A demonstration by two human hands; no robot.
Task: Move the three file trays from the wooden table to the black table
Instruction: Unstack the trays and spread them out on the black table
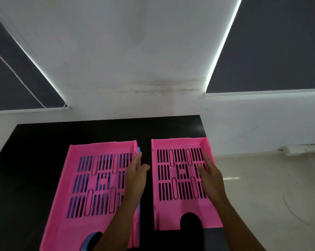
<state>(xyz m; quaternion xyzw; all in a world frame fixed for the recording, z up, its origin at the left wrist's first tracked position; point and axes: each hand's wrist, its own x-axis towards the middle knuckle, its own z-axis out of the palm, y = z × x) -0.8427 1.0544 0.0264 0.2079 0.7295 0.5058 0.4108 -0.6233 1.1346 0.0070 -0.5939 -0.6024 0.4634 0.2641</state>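
Two pink slotted file trays lie side by side on the black table (44, 142). The left pink tray (91, 178) rests on top of a blue tray (139, 211), of which only a thin edge and a curved front piece show. The right pink tray (178, 178) lies flat near the table's right edge. My left hand (136, 173) hovers over the left tray's right wall, fingers apart and holding nothing. My right hand (210, 174) is spread flat over the right side of the right tray, also holding nothing.
A white wall stands right behind the black table, with dark roller blinds at upper left and upper right. To the right of the table lies pale floor (270, 196), with a white object (301, 149) against the wall.
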